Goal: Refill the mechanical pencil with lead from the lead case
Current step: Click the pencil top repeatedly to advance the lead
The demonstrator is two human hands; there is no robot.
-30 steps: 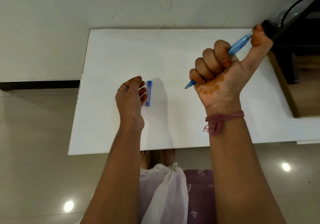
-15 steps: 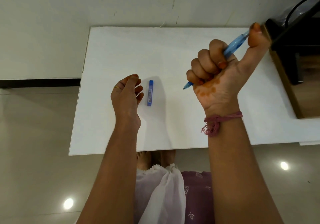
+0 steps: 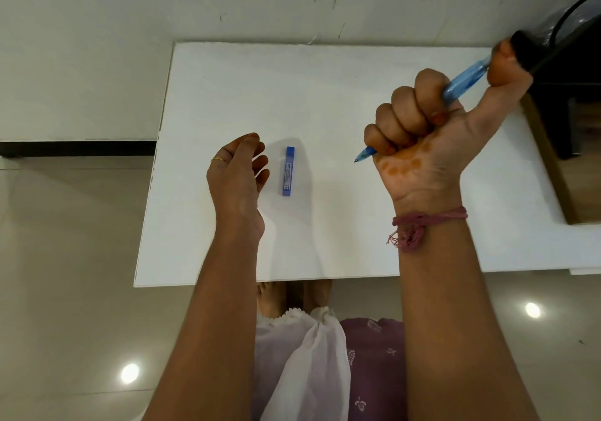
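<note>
A blue mechanical pencil (image 3: 465, 80) is gripped in the fist of my right hand (image 3: 432, 134), raised above the white table (image 3: 325, 95). Its tip points down-left and my thumb presses on its top end. A small blue lead case (image 3: 288, 171) lies flat on the table, lengthwise away from me. My left hand (image 3: 237, 173) hovers just left of the case with loosely curled fingers, holding nothing and a small gap away from it.
A dark object with a black cable (image 3: 559, 40) stands at the table's far right corner, beside a wooden surface (image 3: 582, 160). The table's left edge and front edge drop to a tiled floor (image 3: 65, 258). A wall runs behind the table.
My left hand has drawn back left from the lead case, which it was touching; the case stays put. My right hand keeps the same grip on the pencil, thumb on its end.
</note>
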